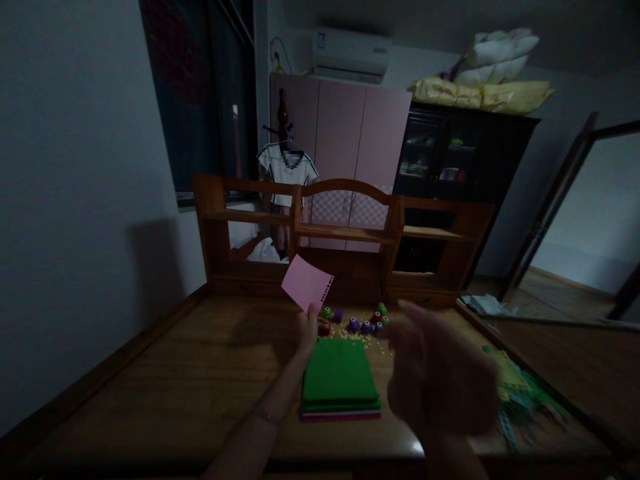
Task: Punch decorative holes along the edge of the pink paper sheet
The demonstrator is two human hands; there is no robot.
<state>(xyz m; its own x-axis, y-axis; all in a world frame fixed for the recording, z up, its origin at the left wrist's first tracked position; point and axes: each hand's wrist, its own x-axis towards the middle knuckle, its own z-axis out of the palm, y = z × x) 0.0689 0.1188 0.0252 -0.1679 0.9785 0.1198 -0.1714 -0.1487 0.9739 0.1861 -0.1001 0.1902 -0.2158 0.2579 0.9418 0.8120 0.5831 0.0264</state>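
My left hand (309, 328) is closed on the lower corner of a pink sheet (306, 283), thumb in front. A row of dark holes or notches runs along the sheet's right edge. The sheet is held up, tilted, above the table. My right hand (440, 373) is raised close to the camera, smeared by motion; whether its fingers hold anything cannot be made out. Between the hands lies a stack of green sheets (341, 373) with white and pink layers beneath. Behind it are several small purple (353, 325), green (382, 309) and red pieces with white tops, amid scattered pale bits (369, 341).
The wooden table (200, 373) has a raised rim and a shelf unit (345, 232) along its back. A tangled pile of green and yellow strips (525, 390) lies at the right. A white wall (100, 267) stands close on the left.
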